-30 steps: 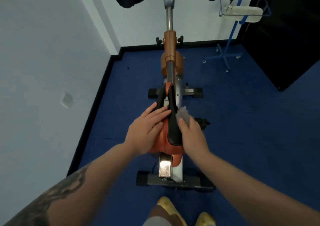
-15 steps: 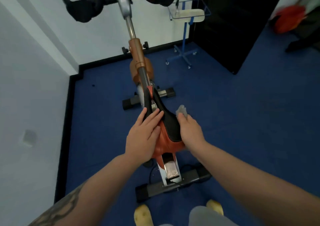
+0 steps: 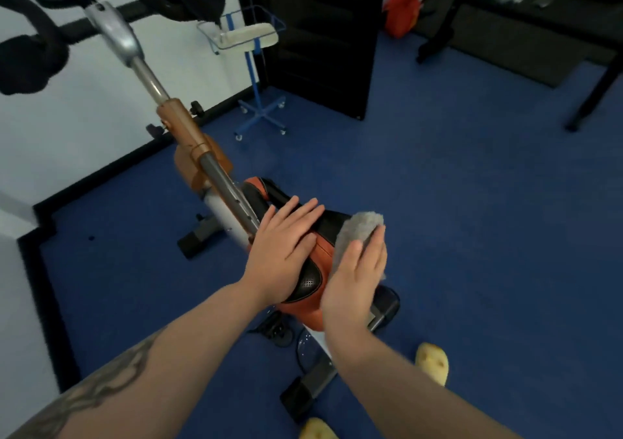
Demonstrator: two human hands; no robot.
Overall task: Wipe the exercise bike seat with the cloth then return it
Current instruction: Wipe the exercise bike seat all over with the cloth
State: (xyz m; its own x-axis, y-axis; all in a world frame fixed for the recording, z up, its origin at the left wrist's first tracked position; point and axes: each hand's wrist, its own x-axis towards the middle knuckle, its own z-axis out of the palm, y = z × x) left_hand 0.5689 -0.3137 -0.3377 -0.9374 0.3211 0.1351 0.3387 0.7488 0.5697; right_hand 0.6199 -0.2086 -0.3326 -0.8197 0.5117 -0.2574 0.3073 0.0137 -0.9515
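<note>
While the left hand (image 3: 283,253) lies flat on the exercise bike seat (image 3: 312,280), fingers spread and extended and gripping nothing, the right hand (image 3: 357,280) presses a grey cloth (image 3: 359,229) against the seat's right flank. The right hand's fingers are nearly straight, pinning the cloth under the palm rather than closing round it; the cloth's upper end shows beyond the fingertips.

The seat's long axis runs away from the person and to the left, its narrow black nose toward the bike's post (image 3: 222,182) and its broad orange rear nearest the wrists. The cloth sits on the right side of that axis, so the right hand is the one placed to wipe, and the stroke would seem to run along the seat's length. The left hand's side of the seat is covered by that hand, which looks to be steadying the saddle. Judging by this, wiping is under way and the return of the cloth is not yet begun; where it belongs cannot be told for certain.
</note>
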